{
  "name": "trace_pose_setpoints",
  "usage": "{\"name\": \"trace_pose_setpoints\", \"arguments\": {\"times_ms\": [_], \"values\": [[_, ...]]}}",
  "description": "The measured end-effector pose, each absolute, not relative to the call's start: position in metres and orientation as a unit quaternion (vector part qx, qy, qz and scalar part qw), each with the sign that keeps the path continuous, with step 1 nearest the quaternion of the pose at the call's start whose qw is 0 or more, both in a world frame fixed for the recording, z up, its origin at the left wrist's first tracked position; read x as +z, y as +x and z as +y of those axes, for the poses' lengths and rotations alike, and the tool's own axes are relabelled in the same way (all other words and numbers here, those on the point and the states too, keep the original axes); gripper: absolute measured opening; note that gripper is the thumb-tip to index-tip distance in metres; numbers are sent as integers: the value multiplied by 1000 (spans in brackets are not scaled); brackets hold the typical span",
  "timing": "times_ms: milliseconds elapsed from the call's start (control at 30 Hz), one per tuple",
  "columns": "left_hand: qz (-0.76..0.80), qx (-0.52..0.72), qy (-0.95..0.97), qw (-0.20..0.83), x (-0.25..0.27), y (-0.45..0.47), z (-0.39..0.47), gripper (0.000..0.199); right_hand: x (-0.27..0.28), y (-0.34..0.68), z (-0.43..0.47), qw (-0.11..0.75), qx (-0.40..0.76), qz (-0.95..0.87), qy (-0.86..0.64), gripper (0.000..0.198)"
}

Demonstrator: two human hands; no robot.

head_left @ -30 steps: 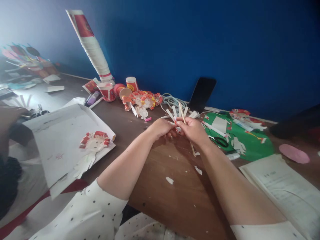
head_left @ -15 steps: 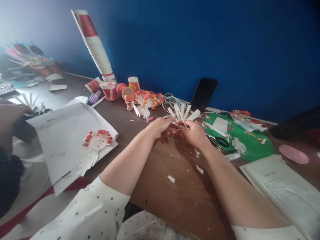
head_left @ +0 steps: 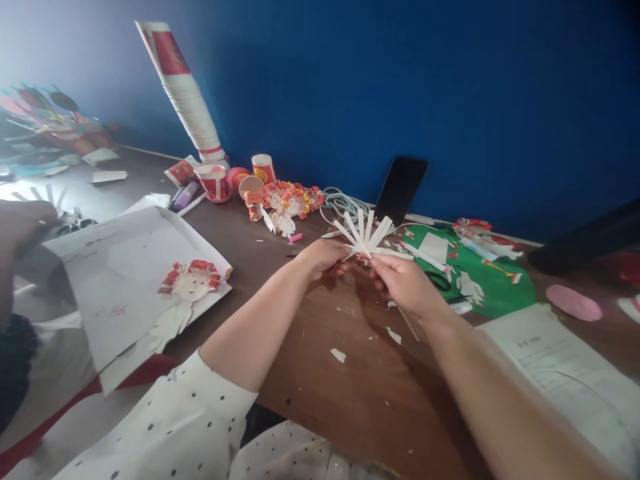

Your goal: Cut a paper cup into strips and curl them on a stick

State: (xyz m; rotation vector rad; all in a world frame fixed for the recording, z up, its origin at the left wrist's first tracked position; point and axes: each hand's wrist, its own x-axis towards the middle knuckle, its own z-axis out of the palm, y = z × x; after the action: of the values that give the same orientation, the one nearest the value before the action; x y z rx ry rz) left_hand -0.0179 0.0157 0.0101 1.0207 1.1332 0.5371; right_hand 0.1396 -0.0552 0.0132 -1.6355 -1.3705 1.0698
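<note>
My left hand [head_left: 327, 259] is closed on the base of a white paper piece cut into a fan of strips [head_left: 370, 230], which spread upward and to the right. My right hand [head_left: 403, 280] pinches a thin wooden stick [head_left: 410, 325] between thumb and fingers. The stick's upper part lies against the strips, and its lower end shows below my palm. Both hands are close together above the brown table [head_left: 325, 400]. My fingers hide the middle of the paper piece.
Behind my hands are a dark phone [head_left: 403, 190], a coiled cable [head_left: 340, 200] and red-and-white paper cups [head_left: 214, 183]. Black-handled scissors [head_left: 440, 281] rest on green paper [head_left: 505, 287]. A paper doll [head_left: 193, 283] lies on white sheets. Another person's hand [head_left: 25, 227] is at left.
My right hand has moved slightly down and right with the stick, apart from my left hand. The strips now fan out lower and wider. The view has shifted slightly.
</note>
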Motion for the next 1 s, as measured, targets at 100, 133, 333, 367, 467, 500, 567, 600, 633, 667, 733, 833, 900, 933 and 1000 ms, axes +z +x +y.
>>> {"name": "trace_pose_setpoints", "arguments": {"times_ms": [100,133,333,367,467,500,567,600,633,667,733,833,900,933,1000], "values": [[476,228,445,723,11,-22,14,7,14,132,-62,354,445,-531,-628,27],[457,230,441,737,11,-24,14,8,14,130,-63,354,458,-524,-625,27],[454,312,396,735,4,-31,2,11,6,128,-63,384,528,-471,-593,23],[473,314,405,717,2,-32,-1,8,5,128,-63,387,532,-469,-589,20],[515,289,461,663,-4,-34,-6,7,4,128,-65,382,523,-479,-593,14],[524,285,471,650,-5,-34,-8,8,4,127,-66,379,518,-481,-598,16],[528,295,463,648,-7,-32,-10,7,3,126,-68,377,509,-476,-610,19],[517,304,449,662,-7,-32,-10,6,3,126,-68,379,507,-471,-614,18],[501,313,431,682,-6,-31,-11,6,3,126,-69,379,509,-466,-617,18],[484,320,414,701,-6,-30,-11,8,2,126,-69,379,511,-461,-618,17],[465,329,393,722,-4,-29,-11,9,1,126,-68,379,518,-451,-621,19],[491,334,389,704,-5,-28,-11,4,-2,126,-67,381,530,-440,-616,25],[506,334,399,688,-6,-27,-10,3,-6,127,-66,387,537,-446,-603,22],[508,332,408,681,-7,-27,-10,5,-8,127,-66,391,538,-453,-595,20],[513,329,428,667,-8,-27,-10,8,-11,127,-66,396,536,-466,-582,15]]}}
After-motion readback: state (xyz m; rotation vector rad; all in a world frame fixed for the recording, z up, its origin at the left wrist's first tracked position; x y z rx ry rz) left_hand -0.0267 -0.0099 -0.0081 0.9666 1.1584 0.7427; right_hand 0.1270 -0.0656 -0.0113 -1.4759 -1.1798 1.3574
